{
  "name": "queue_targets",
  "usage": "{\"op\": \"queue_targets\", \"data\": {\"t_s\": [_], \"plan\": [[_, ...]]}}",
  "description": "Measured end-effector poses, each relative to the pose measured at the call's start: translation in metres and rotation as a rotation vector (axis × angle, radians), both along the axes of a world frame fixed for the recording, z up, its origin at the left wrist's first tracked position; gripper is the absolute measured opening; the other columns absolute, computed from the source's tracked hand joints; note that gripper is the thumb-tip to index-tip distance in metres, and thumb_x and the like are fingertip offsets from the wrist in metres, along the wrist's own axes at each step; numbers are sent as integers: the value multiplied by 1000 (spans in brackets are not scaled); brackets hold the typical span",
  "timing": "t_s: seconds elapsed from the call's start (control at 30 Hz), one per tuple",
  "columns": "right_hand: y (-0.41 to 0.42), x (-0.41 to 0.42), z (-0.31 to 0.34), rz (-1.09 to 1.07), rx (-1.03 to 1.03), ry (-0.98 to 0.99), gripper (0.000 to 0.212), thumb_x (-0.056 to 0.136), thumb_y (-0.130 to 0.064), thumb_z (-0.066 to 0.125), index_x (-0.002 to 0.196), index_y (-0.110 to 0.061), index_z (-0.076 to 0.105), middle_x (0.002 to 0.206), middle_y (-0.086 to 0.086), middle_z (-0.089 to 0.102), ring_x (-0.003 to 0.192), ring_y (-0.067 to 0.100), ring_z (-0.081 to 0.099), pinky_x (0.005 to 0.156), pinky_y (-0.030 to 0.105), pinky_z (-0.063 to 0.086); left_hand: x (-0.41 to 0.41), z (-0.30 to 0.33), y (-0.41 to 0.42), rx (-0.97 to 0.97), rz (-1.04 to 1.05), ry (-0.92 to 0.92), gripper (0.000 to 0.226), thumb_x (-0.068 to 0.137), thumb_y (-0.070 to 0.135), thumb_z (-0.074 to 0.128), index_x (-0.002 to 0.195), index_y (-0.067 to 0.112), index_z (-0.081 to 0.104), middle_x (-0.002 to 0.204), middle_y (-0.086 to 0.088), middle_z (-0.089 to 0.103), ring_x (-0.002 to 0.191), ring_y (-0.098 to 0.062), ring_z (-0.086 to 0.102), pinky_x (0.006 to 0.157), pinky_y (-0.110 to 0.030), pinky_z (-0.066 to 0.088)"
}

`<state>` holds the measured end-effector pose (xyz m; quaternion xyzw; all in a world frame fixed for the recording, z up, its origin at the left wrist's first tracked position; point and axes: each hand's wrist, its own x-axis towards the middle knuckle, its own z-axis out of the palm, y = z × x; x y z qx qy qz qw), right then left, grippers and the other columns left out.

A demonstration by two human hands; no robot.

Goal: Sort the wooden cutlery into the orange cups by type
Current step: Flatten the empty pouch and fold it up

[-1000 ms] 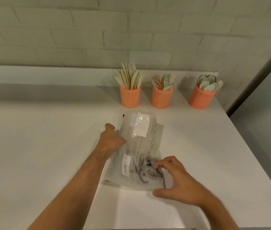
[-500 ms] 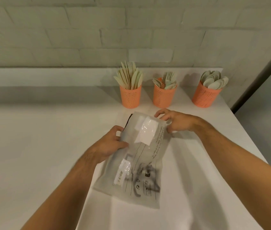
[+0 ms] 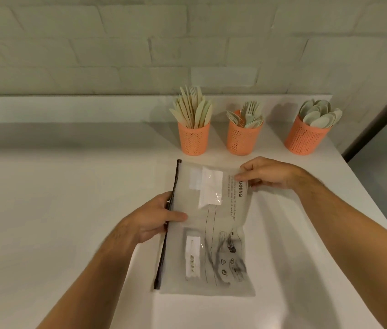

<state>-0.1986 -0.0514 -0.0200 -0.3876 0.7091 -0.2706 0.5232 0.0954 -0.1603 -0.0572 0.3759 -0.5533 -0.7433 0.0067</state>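
I see my left hand [image 3: 157, 217] pinching the zip bag [image 3: 208, 236] at nine o'clock, my right hand [image 3: 265, 174] pinching its two o'clock corner; orange cups [image 3: 243, 136] of wooden cutlery [image 3: 193, 110] stand at twelve, bag's long axis toward them

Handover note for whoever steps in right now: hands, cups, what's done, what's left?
Left hand grips the bag at its zipper edge; right hand pinches the far corner.
Bag lies on the counter, looks flat.
Left cup: knives, at least one fork. Middle cup: forks. Right cup: spoons.
Done: no loose cutlery in sight.
Left: move the stray fork.
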Motion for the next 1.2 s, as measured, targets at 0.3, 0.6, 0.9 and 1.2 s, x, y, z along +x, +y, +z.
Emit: {"op": "queue_targets", "data": {"t_s": [0.3,0.6,0.9,1.2], "plan": [[16,29,-15,-361,5,-167,49,91,-36,71,126,-9,49,102,19,75,75,23,65,67,34,55,-1,-5,2,54,141,174,50,88,-1,66,133,16,53,122,-6,70,110,-24,68,84,-37,59],[42,68,-22,-407,-458,-254,19,97,2,57,91,-16,60,102,11,64,89,28,63,69,34,52,0,-2,5,77,185,214,41,91,5,64,130,13,56,121,-7,71,110,-24,68,86,-36,59],[65,56,-18,-67,-243,-445,106,80,22,67,152,-45,27,143,-7,57,116,31,66,85,41,60,4,1,10,-74,289,296,85,93,2,61,136,64,21,100,-15,74,92,-26,72,75,-43,60],[77,69,-17,-307,-341,-414,51,86,10,67,129,-18,65,143,7,55,92,11,72,66,25,60,7,8,16,-129,212,230,27,98,6,55,111,21,73,111,-5,68,88,-16,66,76,-37,56]]}}
